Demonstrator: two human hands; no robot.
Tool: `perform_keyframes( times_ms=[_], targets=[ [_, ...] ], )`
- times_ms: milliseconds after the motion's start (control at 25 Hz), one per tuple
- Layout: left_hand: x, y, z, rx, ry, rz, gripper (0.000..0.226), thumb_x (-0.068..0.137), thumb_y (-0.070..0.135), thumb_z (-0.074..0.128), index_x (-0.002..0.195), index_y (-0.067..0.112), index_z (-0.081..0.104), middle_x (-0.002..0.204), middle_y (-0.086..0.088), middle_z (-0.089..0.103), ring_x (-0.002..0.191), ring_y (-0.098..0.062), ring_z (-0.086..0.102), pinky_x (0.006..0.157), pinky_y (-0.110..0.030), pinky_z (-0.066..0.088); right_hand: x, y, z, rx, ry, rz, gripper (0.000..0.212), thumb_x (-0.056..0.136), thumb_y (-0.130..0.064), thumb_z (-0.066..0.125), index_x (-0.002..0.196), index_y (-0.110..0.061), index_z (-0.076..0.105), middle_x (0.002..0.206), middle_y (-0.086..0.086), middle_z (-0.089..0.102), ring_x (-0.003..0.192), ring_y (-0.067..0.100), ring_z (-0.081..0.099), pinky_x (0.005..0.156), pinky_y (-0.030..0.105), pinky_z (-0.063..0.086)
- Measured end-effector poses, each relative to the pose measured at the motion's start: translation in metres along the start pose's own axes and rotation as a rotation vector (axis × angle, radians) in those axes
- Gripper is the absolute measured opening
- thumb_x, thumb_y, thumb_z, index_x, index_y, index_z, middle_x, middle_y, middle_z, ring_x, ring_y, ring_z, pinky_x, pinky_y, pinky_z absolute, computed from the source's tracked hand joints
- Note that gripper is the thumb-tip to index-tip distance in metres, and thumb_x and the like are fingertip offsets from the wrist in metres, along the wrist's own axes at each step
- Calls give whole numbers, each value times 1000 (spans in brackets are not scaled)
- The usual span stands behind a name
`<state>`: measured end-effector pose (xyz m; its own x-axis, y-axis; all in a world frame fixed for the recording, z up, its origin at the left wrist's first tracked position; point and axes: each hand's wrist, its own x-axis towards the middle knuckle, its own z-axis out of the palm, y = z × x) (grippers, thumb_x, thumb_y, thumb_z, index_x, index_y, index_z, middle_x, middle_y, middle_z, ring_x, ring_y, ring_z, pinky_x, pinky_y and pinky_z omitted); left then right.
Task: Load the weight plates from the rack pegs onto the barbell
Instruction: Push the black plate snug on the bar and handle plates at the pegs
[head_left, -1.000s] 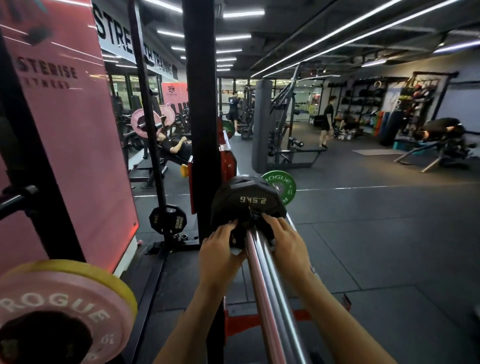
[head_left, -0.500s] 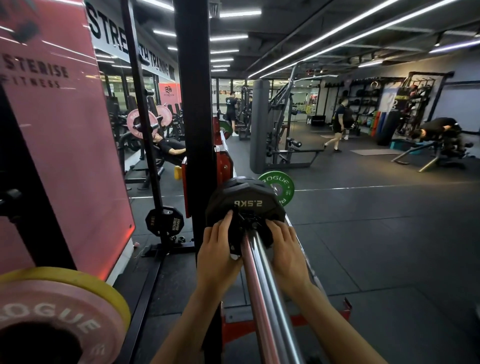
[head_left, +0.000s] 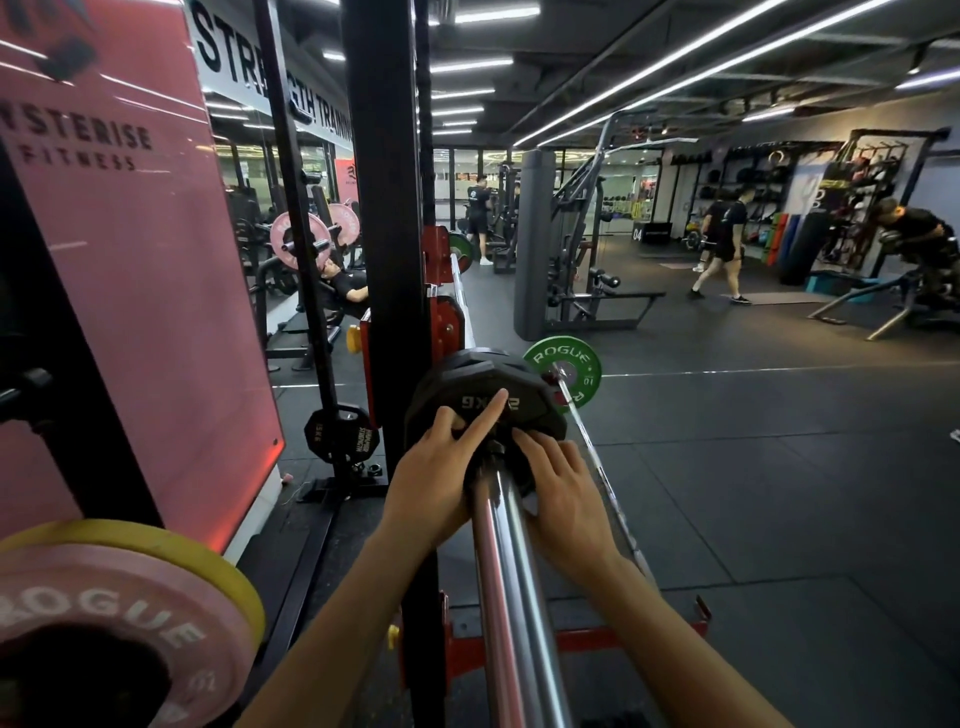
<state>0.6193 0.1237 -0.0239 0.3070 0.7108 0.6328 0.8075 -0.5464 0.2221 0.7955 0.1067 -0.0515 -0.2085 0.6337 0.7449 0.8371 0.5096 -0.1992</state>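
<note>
Rack upright (head_left: 387, 208) sits left, with the barbell (head_left: 511, 597) running from near to far. A small black plate (head_left: 483, 400) is already on the sleeve, looks nearly seated; pink plate (head_left: 104, 623) near left not yet loaded. Left hand (head_left: 436, 483) and right hand (head_left: 563, 499) press flat against it, fingers mostly straight, not gripping.

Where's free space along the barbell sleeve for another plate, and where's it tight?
Free: the bare barbell sleeve between the wrists and the camera. Crowded: at the black plate, where the left hand and right hand press its face beside the rack upright.
</note>
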Motion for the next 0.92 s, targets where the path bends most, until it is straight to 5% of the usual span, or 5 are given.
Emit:
perform_keyframes(
  times_ms=[160, 520, 640, 760, 920],
  targets=[
    [-8, -5, 9, -89, 89, -36, 68, 89, 45, 47, 152, 35, 24, 116, 8, 42, 91, -12, 57, 65, -23, 49, -1, 3, 4, 33, 10, -2, 70, 80, -33, 73, 141, -16, 44, 132, 0, 54, 108, 20, 48, 87, 36, 51],
    [-2, -11, 4, -41, -12, -7, 85, 83, 28, 70, 149, 48, 21, 119, 6, 35, 94, -18, 59, 76, -34, 56, 4, 6, 2, 70, 132, 45, 48, 78, -39, 64, 121, -21, 52, 99, -6, 67, 94, 15, 51, 67, 33, 53],
    [0, -10, 3, -13, -25, 13, 86, 83, 29, 71, 150, 46, 21, 124, 4, 34, 96, -20, 60, 78, -34, 57, 3, 2, 4, 97, 117, 85, 71, 74, -32, 80, 132, -18, 41, 104, -2, 62, 94, 18, 56, 72, 33, 56],
    [-5, -10, 6, -44, 14, 24, 84, 85, 29, 70, 151, 42, 21, 124, 3, 36, 93, -19, 60, 74, -35, 58, 4, 3, 5, 27, 11, 53, 109, 74, -38, 81, 152, -15, 9, 126, 2, 58, 107, 20, 51, 91, 35, 49],
    [-10, -10, 8, -99, 71, 26, 81, 89, 29, 67, 153, 39, 19, 126, 1, 39, 90, -18, 60, 70, -35, 58, 11, 6, 4, -110, 21, -74, 104, 80, -50, 70, 155, -16, 6, 138, 4, 44, 114, 24, 46, 91, 43, 47]
  ],
)
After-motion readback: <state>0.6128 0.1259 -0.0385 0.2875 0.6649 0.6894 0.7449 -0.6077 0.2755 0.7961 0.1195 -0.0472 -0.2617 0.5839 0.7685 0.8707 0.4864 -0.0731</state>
